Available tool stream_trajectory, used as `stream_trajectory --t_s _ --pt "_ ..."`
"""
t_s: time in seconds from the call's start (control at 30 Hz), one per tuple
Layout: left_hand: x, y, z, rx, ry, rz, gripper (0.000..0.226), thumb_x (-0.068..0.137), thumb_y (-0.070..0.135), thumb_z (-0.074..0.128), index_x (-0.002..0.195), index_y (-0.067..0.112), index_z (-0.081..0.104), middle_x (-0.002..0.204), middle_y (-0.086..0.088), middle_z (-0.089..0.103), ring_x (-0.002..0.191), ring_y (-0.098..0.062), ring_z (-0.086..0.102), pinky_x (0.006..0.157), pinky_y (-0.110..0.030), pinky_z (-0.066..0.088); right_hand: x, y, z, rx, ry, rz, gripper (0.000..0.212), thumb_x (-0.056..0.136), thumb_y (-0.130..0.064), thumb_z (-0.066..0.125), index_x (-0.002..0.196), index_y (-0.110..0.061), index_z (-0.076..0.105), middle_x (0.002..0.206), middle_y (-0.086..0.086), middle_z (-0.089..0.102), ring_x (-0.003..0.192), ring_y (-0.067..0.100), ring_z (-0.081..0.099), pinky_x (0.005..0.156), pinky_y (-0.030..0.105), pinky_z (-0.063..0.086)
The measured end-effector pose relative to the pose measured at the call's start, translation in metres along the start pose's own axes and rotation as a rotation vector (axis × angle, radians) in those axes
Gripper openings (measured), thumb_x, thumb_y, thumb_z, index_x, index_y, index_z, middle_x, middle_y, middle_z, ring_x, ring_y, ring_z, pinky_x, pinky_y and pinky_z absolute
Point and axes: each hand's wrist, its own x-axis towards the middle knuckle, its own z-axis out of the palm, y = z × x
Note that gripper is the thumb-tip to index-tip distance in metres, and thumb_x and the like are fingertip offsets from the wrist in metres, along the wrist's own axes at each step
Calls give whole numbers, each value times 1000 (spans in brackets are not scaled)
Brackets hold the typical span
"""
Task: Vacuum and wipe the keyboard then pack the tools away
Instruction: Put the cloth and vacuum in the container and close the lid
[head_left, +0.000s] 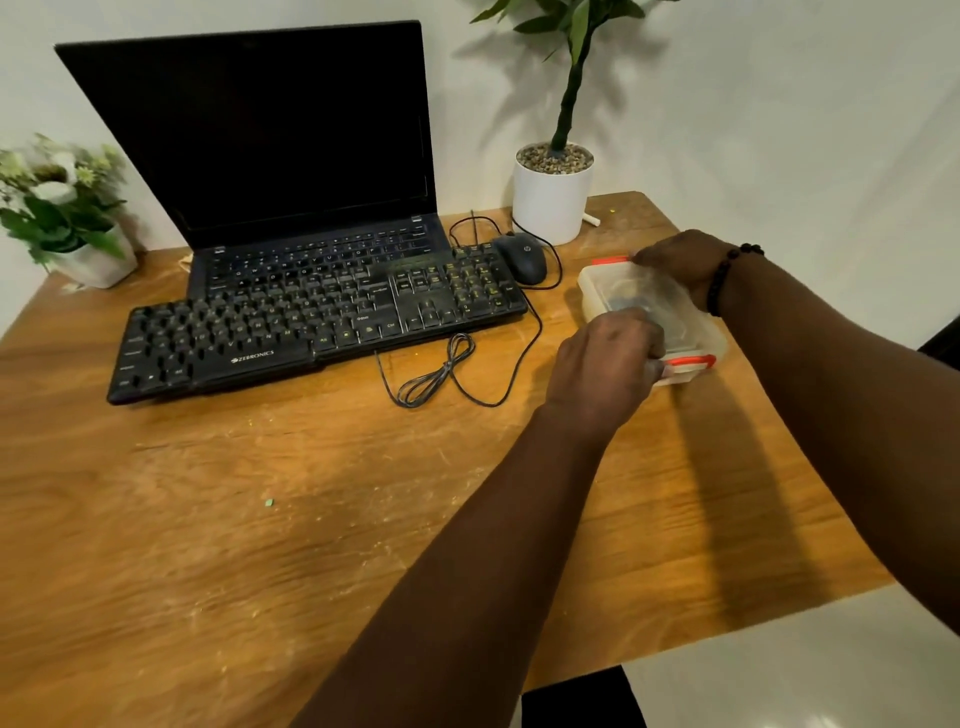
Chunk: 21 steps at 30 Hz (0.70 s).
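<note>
Both hands are working on a translucent plastic box (654, 306) with orange latches, sitting on the right part of the wooden table (260, 519). The left grip (605, 364) is curling its fingers over the box's near end, right at the near orange latch (691, 362), grasping that edge. The right grip (680, 262) is curling over the box's far end beside the far orange latch (610, 260), grasping it too; a dark bead bracelet (724, 278) is circling that wrist. The lid is lying on the box; blur is hiding what is inside.

Left of both grips, the black keyboard (311, 327) is lying across the table, its far edge overlapping the base of an open laptop (270, 156) with a dark screen. A black mouse (522, 257) is sitting between the keyboard and the right grip, its cable (441, 374) looping near the left grip. Beyond the right grip a white pot (550, 202) with pebbles and a green plant is standing against the pale wall (779, 104). Far left, a flower pot (98, 262) is resting at the table's corner. The tabletop is showing scratches and pale specks. Pale glossy floor (805, 675) is showing below the right grip's forearm.
</note>
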Motion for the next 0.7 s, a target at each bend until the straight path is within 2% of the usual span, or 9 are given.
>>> stream_trajectory --t_s 0.07,0.17,0.27,0.37,0.5,0.6,0.7 --pt "0 1 0 0 1 -1 13 86 24 74 95 14 74 103 2 66 95 -19 60 71 -30 42 -1 2 -1 71 -36 12 37 84 -33 71 111 -9 64 113 6 62 104 25 59 91 37 49" --pt "0 1 0 -3 6 -5 13 87 25 74 94 14 74 103 2 65 95 -19 59 70 -30 41 -3 6 1 85 -94 -103 9 88 -32 65 92 -23 67 95 -2 61 99 18 55 84 32 46" --pt "0 2 0 11 13 -4 13 88 25 73 94 14 73 102 1 64 95 -20 59 71 -31 43 -5 13 4 27 -43 -268 15 89 -29 65 99 -17 66 91 -5 60 85 10 54 73 23 44" --pt "-1 2 3 4 28 -2 12 88 25 73 92 14 73 101 1 64 92 -20 60 73 -34 47 -4 16 7 -65 53 -393 20 87 -32 68 92 -13 65 87 -4 61 81 9 53 66 23 41" --pt "-3 5 4 30 58 0 13 89 24 72 96 13 73 105 0 65 94 -20 60 74 -35 48 -3 13 12 -265 131 -442 26 89 -39 62 89 -13 62 95 1 64 91 20 56 73 29 38" --pt "-3 4 3 55 25 -2 19 91 25 70 106 14 72 112 -1 65 100 -21 60 77 -35 48 -12 7 16 -414 170 -394 28 95 -41 50 105 -18 62 112 5 64 106 27 56 87 35 41" --pt "-4 4 -2 84 -26 12 24 92 23 66 114 13 70 119 -4 64 106 -24 60 84 -39 50 -34 3 26 -472 406 -462 27 94 -35 49 113 -22 63 118 5 65 111 30 57 96 42 39"
